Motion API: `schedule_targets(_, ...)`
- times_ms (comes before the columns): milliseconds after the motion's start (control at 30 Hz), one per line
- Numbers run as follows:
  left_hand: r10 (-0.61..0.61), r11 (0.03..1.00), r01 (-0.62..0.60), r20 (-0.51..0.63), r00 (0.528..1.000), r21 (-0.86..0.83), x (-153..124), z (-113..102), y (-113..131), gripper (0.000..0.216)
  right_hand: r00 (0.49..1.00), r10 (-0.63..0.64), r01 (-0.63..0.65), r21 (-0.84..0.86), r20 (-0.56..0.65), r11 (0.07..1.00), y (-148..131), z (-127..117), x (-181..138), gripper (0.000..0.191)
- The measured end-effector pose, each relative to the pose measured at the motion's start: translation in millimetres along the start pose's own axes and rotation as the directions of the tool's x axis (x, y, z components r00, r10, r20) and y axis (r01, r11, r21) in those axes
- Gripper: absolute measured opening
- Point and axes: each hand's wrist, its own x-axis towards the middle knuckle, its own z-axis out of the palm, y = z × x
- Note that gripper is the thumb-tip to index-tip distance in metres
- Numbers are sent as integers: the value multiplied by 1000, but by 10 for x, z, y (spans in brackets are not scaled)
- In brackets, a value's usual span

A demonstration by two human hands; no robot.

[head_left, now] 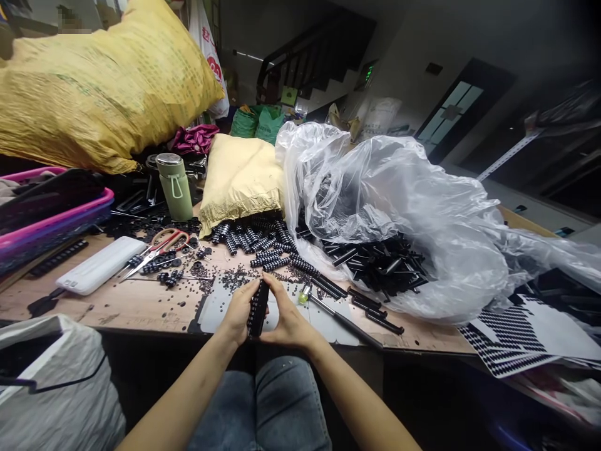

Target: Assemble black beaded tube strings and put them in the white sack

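Note:
My left hand [239, 310] and my right hand [287, 319] meet at the near edge of the wooden table [141, 304]. Both are closed round one black ribbed rod [258, 307], which stands almost upright between them. The left fingers wrap its left side, and the right thumb and fingers press its right side. A white sheet [220, 307] lies under my hands. Just beyond, several similar ribbed rods [263, 244] lie in a heap, with tiny black rings [235, 279] scattered around them.
A clear plastic bag [399, 207] spills plain black tubes [375, 263] at the right. Scissors [157, 247], a white power bank [101, 266], a green bottle [176, 185], a pink basket [51, 219] and yellow sacks [103, 81] fill the left and back. A screwdriver [328, 307] lies beside my right hand.

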Motion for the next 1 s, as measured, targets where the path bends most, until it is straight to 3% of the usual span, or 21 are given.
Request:
schedule_targets(333,-88,996,88,7,996,12,10,45,-32,21,988,149,-144,130,-31,981,50,103,-77,111)
schedule_targets(533,-76,994,75,12,997,79,16,11,-53,33,985,135,-112,199,-106,974,68,131,-109,106)
schedule_targets(700,35,986,-41,42,998,162,8,24,-66,43,989,103,-90,117,-109,989,48,137,-122,111)
schedule_targets(767,138,955,-145,48,989,259,25,8,-88,42,987,89,-81,63,-133,995,62,135,-130,109)
schedule_targets(900,462,713,-453,127,878,535,99,-134,-178,35,969,75,-91,-55,-236,994,152,103,-193,104)
schedule_targets(1000,473,608,-502,227,851,615,165,-275,-261,33,969,84,-109,-95,-230,990,205,69,-245,104)
